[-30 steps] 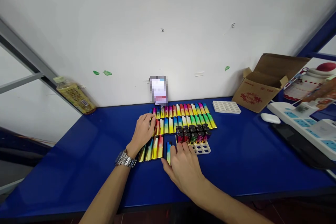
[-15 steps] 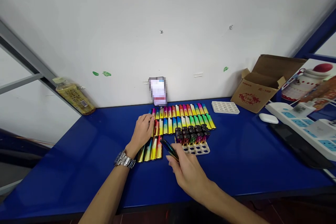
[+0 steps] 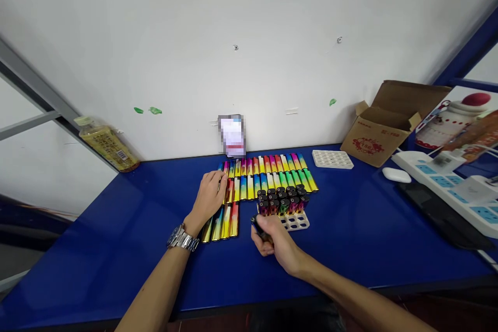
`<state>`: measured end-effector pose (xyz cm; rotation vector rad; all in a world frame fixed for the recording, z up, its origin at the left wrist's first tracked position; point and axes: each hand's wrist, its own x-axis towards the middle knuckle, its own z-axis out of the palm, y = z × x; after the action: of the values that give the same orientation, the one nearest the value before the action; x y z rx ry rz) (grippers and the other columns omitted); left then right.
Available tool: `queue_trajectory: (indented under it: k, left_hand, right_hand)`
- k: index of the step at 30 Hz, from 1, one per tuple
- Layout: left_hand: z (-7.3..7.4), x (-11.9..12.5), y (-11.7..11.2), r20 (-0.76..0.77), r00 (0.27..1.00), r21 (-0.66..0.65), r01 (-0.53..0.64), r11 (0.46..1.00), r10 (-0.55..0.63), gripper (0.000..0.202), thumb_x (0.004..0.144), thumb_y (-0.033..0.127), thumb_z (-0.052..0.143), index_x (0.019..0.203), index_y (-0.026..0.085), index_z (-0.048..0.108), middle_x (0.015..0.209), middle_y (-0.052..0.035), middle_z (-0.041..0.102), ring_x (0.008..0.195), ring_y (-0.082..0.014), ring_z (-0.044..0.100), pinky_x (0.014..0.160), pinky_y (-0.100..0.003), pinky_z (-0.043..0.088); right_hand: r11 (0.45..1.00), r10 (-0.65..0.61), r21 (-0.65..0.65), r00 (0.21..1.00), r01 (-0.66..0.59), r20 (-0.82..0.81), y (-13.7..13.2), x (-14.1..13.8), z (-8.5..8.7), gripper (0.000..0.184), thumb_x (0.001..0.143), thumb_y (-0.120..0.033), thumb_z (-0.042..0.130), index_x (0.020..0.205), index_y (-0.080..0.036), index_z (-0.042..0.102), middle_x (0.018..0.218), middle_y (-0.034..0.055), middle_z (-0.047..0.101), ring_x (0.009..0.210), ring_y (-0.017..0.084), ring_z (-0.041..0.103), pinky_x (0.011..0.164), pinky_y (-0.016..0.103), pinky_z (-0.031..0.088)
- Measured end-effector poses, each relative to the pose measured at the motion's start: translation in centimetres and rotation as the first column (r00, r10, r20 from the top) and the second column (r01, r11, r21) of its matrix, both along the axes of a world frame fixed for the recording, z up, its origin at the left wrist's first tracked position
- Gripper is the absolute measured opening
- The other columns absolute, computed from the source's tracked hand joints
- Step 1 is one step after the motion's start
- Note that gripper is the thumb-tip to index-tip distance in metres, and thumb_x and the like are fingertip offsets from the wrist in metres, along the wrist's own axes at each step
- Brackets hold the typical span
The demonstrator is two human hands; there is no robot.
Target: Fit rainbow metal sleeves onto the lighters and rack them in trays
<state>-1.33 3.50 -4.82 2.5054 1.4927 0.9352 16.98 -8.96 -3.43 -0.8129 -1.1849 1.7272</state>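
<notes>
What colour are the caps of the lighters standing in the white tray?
Black: the caps of the standing lighters in the tray; head view.

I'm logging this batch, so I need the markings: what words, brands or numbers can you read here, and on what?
No text is legible.
cardboard box: red print, too small to read.
bottle: yellow label with barcode, too blurred.
card against the wall: pixelated, unreadable.
rows of lighters, and the lighter in the right hand: no lettering shows.
</notes>
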Motion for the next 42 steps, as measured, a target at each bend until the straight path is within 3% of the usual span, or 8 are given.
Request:
queue_trajectory:
  k: [3,9,13,24,31,35,39,42]
  left_hand:
    - [-0.1,0.0,0.1,-0.012,1.000,0.009,0.002,1.000,-0.002,0.029,0.096,0.029,0.030,0.099,0.017,0.056,0.101,-0.0104,0.064,0.097,-0.0241,0.055,0.088,-0.041,0.042]
    - [-0.3,0.0,0.2,-0.005,1.000,0.012,0.000,1.000,0.000,0.030,0.096,0.031,0.030,0.098,0.017,0.056,0.100,-0.0101,0.064,0.095,-0.0241,0.055,0.088,-0.041,0.042]
    - [-0.5,-0.1,0.4,-0.008,1.000,0.010,0.005,1.000,-0.005,0.030,0.096,0.032,0.030,0.099,0.018,0.056,0.100,-0.0099,0.064,0.095,-0.0243,0.055,0.089,-0.042,0.042]
    - [-0.3,-0.1,0.2,-0.014,1.000,0.001,0.022,1.000,-0.022,0.031,0.096,0.032,0.028,0.097,0.019,0.057,0.099,-0.0098,0.064,0.094,-0.0241,0.055,0.086,-0.041,0.043]
    - [-0.2,0.0,0.2,-0.013,1.000,0.004,0.023,1.000,-0.023,0.030,0.096,0.031,0.029,0.096,0.018,0.056,0.098,-0.0096,0.063,0.093,-0.0238,0.055,0.086,-0.040,0.042]
    - [-0.2,0.0,0.2,-0.015,1.000,0.004,0.019,1.000,-0.019,0.029,0.097,0.031,0.029,0.097,0.018,0.055,0.099,-0.0098,0.063,0.093,-0.0240,0.054,0.086,-0.041,0.042]
    - [-0.3,-0.1,0.3,-0.018,1.000,-0.005,0.025,1.000,-0.025,0.030,0.097,0.030,0.028,0.098,0.018,0.056,0.100,-0.0102,0.064,0.095,-0.0243,0.054,0.088,-0.041,0.042]
    - [-0.3,-0.1,0.2,-0.017,1.000,-0.007,0.022,1.000,-0.022,0.031,0.097,0.031,0.028,0.099,0.017,0.056,0.101,-0.0109,0.063,0.096,-0.0244,0.054,0.088,-0.042,0.042]
  right_hand:
    - [0.988,-0.097,-0.121,0.995,0.096,-0.003,0.0,-0.2,-0.5,0.055,0.086,-0.060,0.036,0.047,-0.021,0.036,0.042,-0.0068,0.027,0.038,0.006,0.021,0.042,0.025,0.016]
    - [0.923,-0.187,-0.348,0.982,0.167,-0.024,0.0,-0.5,0.5,0.054,0.087,-0.049,0.030,0.041,-0.022,0.032,0.034,-0.0078,0.022,0.033,0.005,0.015,0.039,0.024,0.010]
    - [0.931,-0.128,-0.356,0.987,0.085,-0.101,0.0,-0.4,0.9,0.059,0.088,-0.052,0.025,0.038,-0.021,0.031,0.034,-0.0083,0.019,0.033,0.005,0.014,0.039,0.023,0.010]
    - [0.925,-0.190,-0.365,0.963,0.110,-0.191,-0.1,-0.4,0.3,0.053,0.083,-0.049,0.033,0.037,-0.021,0.034,0.032,-0.0073,0.022,0.031,0.005,0.013,0.038,0.023,0.010]
    - [0.915,-0.187,-0.390,0.966,0.106,-0.177,0.0,-0.2,0.6,0.057,0.090,-0.046,0.023,0.039,-0.021,0.033,0.033,-0.0077,0.021,0.031,0.004,0.012,0.038,0.023,0.010]
    - [0.935,-0.194,-0.323,0.974,0.147,-0.117,0.0,-0.2,0.4,0.061,0.090,-0.058,0.027,0.043,-0.021,0.035,0.034,-0.0084,0.022,0.031,0.005,0.014,0.037,0.023,0.013]
    - [0.982,-0.169,-0.090,0.984,0.163,-0.062,-0.2,-0.1,0.0,0.063,0.088,-0.070,0.027,0.054,-0.019,0.043,0.036,-0.0092,0.026,0.033,0.005,0.020,0.039,0.022,0.019]
    - [0.985,-0.148,0.083,0.988,0.151,-0.036,-0.7,0.3,0.0,0.052,0.090,-0.066,0.031,0.078,-0.019,0.050,0.045,-0.0088,0.036,0.040,0.008,0.031,0.045,0.023,0.031]
